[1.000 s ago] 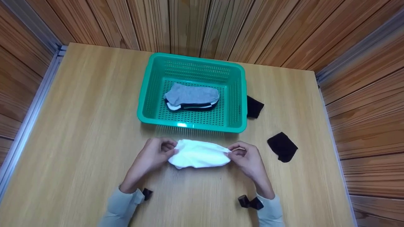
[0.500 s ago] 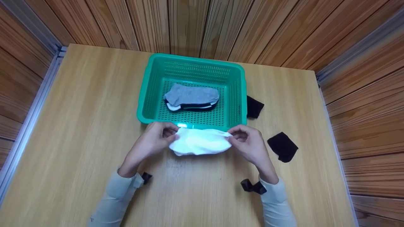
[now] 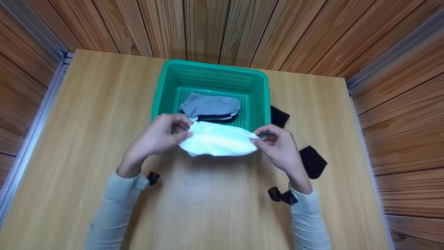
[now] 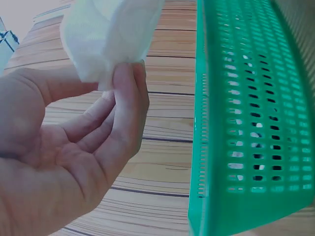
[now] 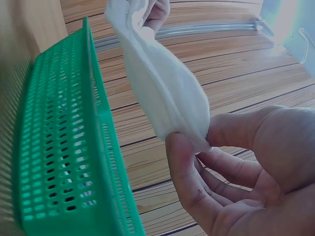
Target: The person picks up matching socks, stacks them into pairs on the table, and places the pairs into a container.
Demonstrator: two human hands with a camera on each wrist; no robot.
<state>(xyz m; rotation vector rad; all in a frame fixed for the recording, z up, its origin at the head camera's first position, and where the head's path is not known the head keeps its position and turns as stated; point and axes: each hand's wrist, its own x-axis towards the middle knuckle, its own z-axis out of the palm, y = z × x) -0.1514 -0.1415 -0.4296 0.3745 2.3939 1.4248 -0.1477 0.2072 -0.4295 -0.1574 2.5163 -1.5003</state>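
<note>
A white sock (image 3: 222,139) is stretched sideways between both hands, overlapping the front rim of the green basket (image 3: 158,90) in the head view. My left hand (image 3: 156,135) pinches one end of it between thumb and fingers. The other end is pinched by my right hand (image 3: 277,144). In the right wrist view the sock (image 5: 165,88) hangs above the tabletop, beside the basket (image 5: 106,142). Inside the basket lies a grey sock (image 3: 211,105), flat on top of black and white ones that are partly covered.
One black piece of fabric (image 3: 279,117) sticks out at the basket's right side. Another black piece (image 3: 314,162) lies on the wooden table (image 3: 208,208), partly behind the right hand. Wood-panelled walls (image 3: 222,31) enclose the back and sides.
Both hands have carried the white sock forward, from the table in front of the basket to the basket's front rim. The grey sock and the basket have stayed put.
</note>
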